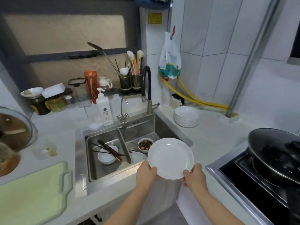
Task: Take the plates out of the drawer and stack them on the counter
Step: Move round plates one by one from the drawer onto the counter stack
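A white plate [170,158] is held level in front of me, above the near right corner of the sink [103,181]. My left hand [146,173] grips its near left rim and my right hand [194,177] grips its near right rim. A stack of several white plates [186,116] stands on the white counter [215,138] behind the sink's right side, well beyond the held plate. The drawer is not in view.
The sink holds a white bowl with chopsticks [108,154] and a bowl of brown food [145,143]. A black faucet [146,88] rises behind it. A lidded black pan [276,153] sits on the stove at right. A green cutting board [32,192] lies at left.
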